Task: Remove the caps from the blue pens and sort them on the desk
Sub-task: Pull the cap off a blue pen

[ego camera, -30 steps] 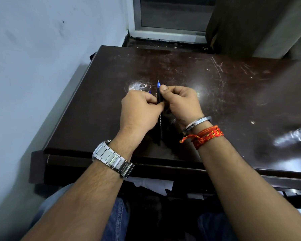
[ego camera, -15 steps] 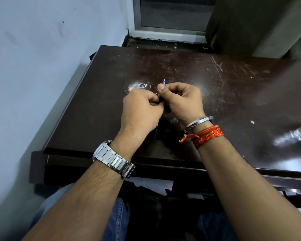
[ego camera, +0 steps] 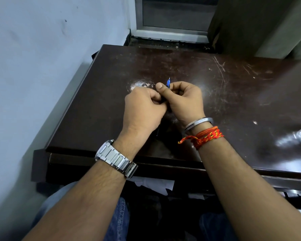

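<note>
Fingers: left hand (ego camera: 142,108) and right hand (ego camera: 184,100) both curled tight around a pen (ego camera: 168,82), knuckles touching.
Pen axis: runs away from the body, blue tip poking out past the right thumb.
Cap: hidden inside the fists, cannot tell.
Bench (ego camera: 250,94): under both hands.

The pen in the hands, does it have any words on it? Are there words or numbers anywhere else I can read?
None can be read.
Blue pen: only its blue tip shows above the right hand; the barrel is hidden by both hands, so no print is visible.
Wristwatch by the left hand: only the metal band shows, no dial or numbers.
Desk: scratches and glare only, no writing.
</note>
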A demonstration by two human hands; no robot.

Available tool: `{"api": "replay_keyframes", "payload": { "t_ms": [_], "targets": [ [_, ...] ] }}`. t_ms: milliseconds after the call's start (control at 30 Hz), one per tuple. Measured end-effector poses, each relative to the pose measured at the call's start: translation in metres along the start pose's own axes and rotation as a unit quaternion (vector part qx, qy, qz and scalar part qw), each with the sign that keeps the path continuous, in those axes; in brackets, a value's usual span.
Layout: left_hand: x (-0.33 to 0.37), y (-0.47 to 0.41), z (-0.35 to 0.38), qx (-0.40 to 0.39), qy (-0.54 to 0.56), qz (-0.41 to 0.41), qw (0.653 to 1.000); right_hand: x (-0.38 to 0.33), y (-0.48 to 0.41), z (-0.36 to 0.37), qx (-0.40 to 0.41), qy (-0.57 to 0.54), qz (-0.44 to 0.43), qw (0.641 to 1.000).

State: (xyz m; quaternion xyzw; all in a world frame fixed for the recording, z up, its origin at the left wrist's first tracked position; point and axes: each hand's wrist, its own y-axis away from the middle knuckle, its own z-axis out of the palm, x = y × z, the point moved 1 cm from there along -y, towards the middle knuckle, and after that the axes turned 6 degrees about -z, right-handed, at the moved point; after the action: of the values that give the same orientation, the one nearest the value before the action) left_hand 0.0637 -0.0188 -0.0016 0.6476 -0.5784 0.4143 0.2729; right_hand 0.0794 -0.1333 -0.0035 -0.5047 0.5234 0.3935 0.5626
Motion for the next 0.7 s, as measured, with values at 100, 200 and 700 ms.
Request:
{"api": "replay_keyframes", "payload": {
  "t_ms": [100,200,700],
  "targets": [
    [-0.0017,-0.0011,0.0004,-0.011,0.005,-0.009,1.0,0.0006,-0.0016,-0.0009,0.007,0.019,-0.015,1.0],
    [-0.0014,-0.0016,0.0018,-0.023,0.012,-0.023,0.999,0.0012,-0.0018,-0.0028,-0.007,0.011,-0.027,1.0],
    [-0.0075,-0.0073,0.001,-0.033,0.058,-0.057,0.996,0.0028,-0.0011,0.0001,0.011,-0.051,0.005,0.999]
  ]
}}
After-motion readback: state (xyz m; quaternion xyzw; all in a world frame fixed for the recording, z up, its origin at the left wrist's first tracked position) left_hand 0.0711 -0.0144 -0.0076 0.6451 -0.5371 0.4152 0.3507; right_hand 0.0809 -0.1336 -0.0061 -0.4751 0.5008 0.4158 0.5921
